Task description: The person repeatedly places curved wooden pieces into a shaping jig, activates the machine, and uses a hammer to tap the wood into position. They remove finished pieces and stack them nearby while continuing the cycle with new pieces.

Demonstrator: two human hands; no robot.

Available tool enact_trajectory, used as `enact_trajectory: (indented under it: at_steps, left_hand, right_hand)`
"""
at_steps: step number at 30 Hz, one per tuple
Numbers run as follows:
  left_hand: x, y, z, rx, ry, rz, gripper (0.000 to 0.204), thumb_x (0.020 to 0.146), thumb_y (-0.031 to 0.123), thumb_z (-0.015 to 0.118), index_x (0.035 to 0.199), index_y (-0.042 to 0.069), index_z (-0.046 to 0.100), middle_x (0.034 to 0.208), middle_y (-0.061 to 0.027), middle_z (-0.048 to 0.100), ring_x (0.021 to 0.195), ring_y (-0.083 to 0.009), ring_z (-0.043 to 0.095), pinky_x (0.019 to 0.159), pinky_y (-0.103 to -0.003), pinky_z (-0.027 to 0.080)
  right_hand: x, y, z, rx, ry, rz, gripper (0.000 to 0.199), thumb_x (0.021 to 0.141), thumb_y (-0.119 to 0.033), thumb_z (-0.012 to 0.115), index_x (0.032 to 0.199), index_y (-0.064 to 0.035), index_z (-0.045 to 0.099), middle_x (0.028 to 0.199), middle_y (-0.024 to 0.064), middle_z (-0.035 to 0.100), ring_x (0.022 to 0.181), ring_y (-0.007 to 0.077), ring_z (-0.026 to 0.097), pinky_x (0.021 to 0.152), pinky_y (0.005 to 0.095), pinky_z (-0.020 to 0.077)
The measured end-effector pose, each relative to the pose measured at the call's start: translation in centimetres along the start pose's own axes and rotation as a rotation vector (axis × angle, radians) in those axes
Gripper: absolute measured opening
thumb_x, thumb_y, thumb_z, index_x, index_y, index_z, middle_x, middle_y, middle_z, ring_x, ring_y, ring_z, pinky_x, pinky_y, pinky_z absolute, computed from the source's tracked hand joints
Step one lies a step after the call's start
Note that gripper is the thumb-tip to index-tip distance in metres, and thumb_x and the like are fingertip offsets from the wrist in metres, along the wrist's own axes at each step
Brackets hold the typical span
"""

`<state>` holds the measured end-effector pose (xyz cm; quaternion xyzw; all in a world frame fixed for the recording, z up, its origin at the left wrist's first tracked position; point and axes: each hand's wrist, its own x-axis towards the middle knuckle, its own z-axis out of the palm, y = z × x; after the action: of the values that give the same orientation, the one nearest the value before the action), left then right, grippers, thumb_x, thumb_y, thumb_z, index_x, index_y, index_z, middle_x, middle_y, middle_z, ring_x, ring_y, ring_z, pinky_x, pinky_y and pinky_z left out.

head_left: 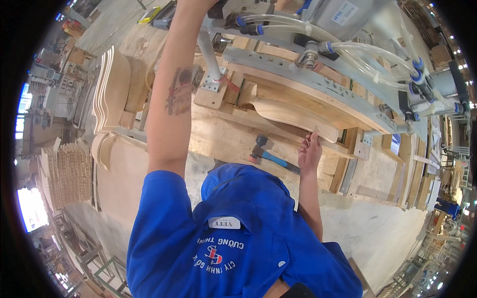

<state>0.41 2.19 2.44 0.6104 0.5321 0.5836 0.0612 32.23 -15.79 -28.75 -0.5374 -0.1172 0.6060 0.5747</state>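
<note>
A curved pale wooden piece lies clamped in a wooden jig under a grey metal bar. My right hand grips the right end of that piece, fingers on its lower edge. My left forearm stretches up toward the machine's top, and its hand is cut off by the upper edge of the picture. My blue work shirt fills the lower middle.
A hammer with a blue handle lies on the bench just left of my right hand. Clear hoses with blue fittings loop over the press. Stacked curved wooden parts stand at the left, with piled slats beyond.
</note>
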Motion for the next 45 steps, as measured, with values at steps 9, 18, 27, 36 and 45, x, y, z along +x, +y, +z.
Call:
enact_trajectory:
  at_steps: [9,18,27,36,45]
  left_hand:
    - [-1.6,-1.8,0.7,0.078,0.094,0.093,0.021,0.093,0.016,0.042,0.083,0.003,0.056,0.072,-0.0125,0.062,0.068,-0.0328,0.062,0.064,-0.041,0.047]
    - [-1.4,-3.6,0.6,0.506,0.251,0.436,0.022,0.094,0.021,0.047,0.086,0.004,0.058,0.075,-0.0186,0.064,0.068,-0.038,0.063,0.059,-0.049,0.049]
    - [-4.5,-2.7,-2.9,0.084,0.122,0.133,0.043,0.097,0.04,0.047,0.084,0.004,0.065,0.072,-0.0226,0.065,0.067,-0.0403,0.063,0.061,-0.05,0.049]
    - [-5.7,-3.3,-2.6,0.171,-0.067,0.073,0.035,0.09,0.037,0.054,0.086,0.007,0.072,0.071,-0.0123,0.069,0.068,-0.0291,0.068,0.062,-0.04,0.052]
    - [-5.2,-2.8,-2.2,0.103,-0.083,0.035,0.033,0.093,0.033,0.049,0.09,0.005,0.066,0.077,-0.021,0.067,0.074,-0.0386,0.065,0.068,-0.049,0.051]
  right_hand:
    - [-1.9,7.5,-4.8,-1.763,-0.388,-0.823,0.042,0.079,-0.031,0.073,0.114,-0.0118,0.062,0.101,0.0022,0.057,0.097,0.0229,0.054,0.079,0.0407,0.0443]
    - [-2.5,8.8,-6.0,-1.853,-0.57,-0.713,0.031,0.09,-0.033,0.061,0.112,-0.0116,0.059,0.101,0.0116,0.062,0.09,0.0332,0.062,0.078,0.0467,0.048]
    - [-13.1,-7.4,7.5,-1.064,-0.674,-1.009,0.019,0.092,-0.021,0.055,0.096,-0.0026,0.056,0.076,0.0106,0.059,0.064,0.0244,0.057,0.062,0.0361,0.0481]
    - [-11.4,-7.6,3.9,-1.16,-0.067,-0.334,0.015,0.098,-0.022,0.049,0.097,-0.0065,0.047,0.064,-0.0009,0.041,0.05,0.0113,0.046,0.048,0.026,0.0448]
    - [-12.1,-4.2,-1.5,-1.453,-0.086,-0.7,0.036,0.097,-0.025,0.051,0.116,0.0049,0.046,0.083,0.0132,0.059,0.07,0.0257,0.058,0.062,0.0373,0.0491]
